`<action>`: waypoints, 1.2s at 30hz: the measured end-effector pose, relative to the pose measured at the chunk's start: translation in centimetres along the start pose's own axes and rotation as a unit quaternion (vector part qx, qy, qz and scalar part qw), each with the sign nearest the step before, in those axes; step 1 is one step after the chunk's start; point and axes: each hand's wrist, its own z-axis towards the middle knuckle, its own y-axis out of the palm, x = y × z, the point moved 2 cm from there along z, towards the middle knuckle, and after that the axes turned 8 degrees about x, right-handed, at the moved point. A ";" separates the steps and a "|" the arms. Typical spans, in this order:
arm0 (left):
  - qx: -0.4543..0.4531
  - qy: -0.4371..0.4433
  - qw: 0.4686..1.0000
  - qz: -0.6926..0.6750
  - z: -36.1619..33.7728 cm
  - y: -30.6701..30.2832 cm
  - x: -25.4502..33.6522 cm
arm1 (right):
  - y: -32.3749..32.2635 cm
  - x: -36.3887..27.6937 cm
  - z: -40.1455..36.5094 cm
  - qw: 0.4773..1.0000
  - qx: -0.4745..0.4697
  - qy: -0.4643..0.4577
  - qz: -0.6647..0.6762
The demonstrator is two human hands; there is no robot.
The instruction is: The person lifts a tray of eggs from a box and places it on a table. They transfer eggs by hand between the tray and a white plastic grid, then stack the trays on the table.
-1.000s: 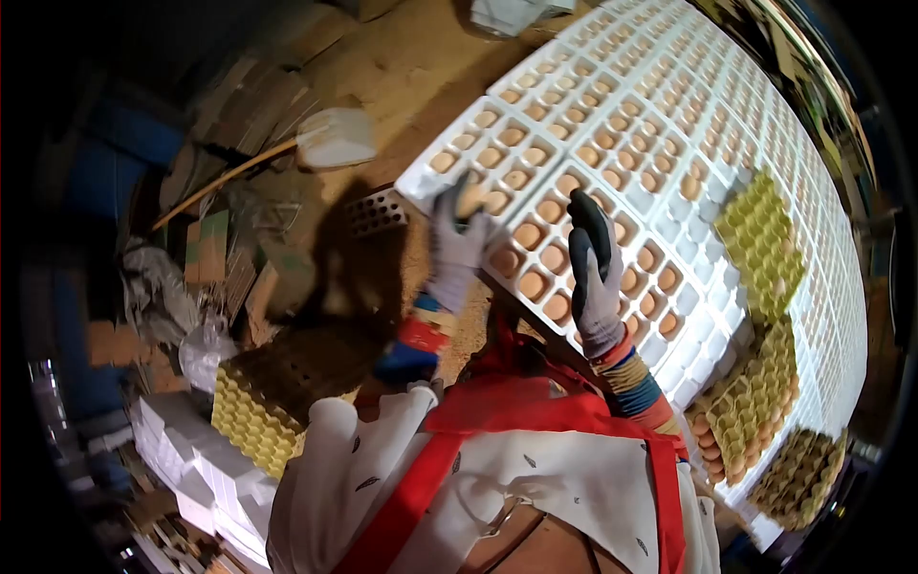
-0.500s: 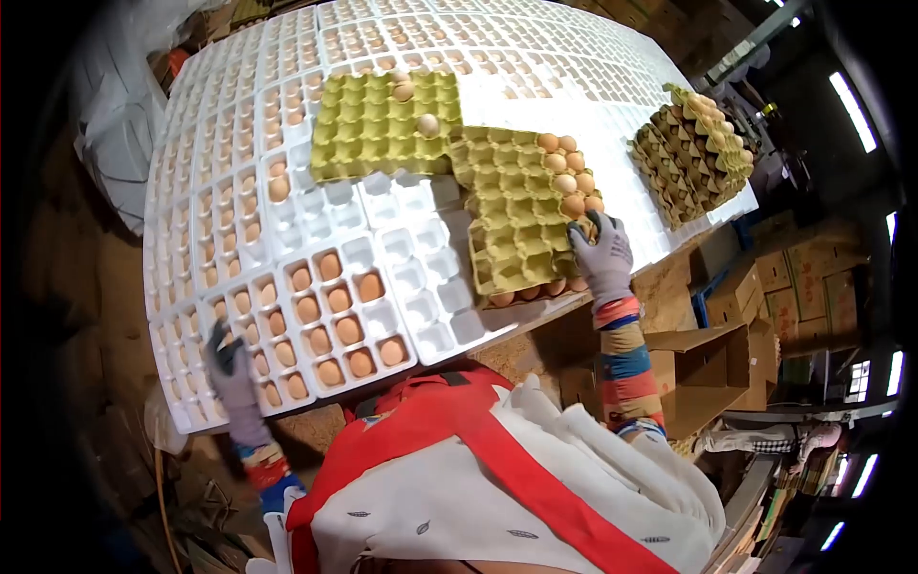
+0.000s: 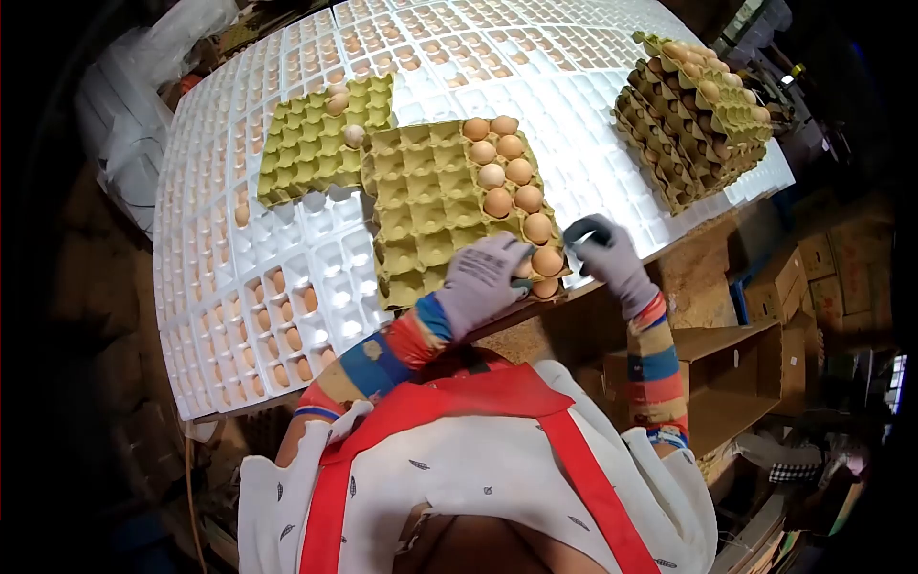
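Note:
My left hand [image 3: 486,275], in a grey glove with dark fingertips, reaches over the near edge of a pulp egg tray [image 3: 421,196]. Its fingers close around a brown egg [image 3: 524,267] in the near right part of that tray. Just right of the tray, my right hand [image 3: 608,260] is gloved the same way, its fingers curved and apart, with no egg visible in them. Brown eggs [image 3: 527,199] fill the tray's right-hand columns; the cups to their left are bare. Beyond it on the left lies a yellow-green egg tray [image 3: 316,143] holding a few eggs, one of them a pale egg [image 3: 355,136].
White plastic trays [image 3: 330,287] spread across the table, many with eggs in their cups. At the right stands a stack of pulp trays [image 3: 684,134] with eggs on top. Below the table's right edge is an open cardboard box [image 3: 732,383], with more cartons [image 3: 837,268] behind.
My left hand has moved from the white trays at the left to the pulp tray's near right side. My right hand has come off the tray's eggs and sits just beside it.

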 end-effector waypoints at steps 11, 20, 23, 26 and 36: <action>0.035 -0.206 0.977 0.027 6.9 -4.1 -3.4 | -0.9 1.3 -0.6 0.905 -0.042 0.072 0.416; 0.071 -0.277 0.793 -0.537 6.0 -4.8 -7.6 | 3.3 -3.7 3.1 0.834 -0.048 -0.151 -0.529; 0.051 -0.152 0.913 -0.375 8.3 -4.6 -9.5 | 2.1 -2.3 3.7 0.876 -0.002 -0.215 -0.433; -0.021 -0.126 0.954 0.272 11.0 -4.6 -3.9 | 0.9 2.5 5.0 0.993 0.078 -0.018 0.089; 0.003 -0.177 0.798 -0.576 8.5 -8.4 -4.9 | 6.0 -0.4 1.4 0.546 -0.258 0.187 0.775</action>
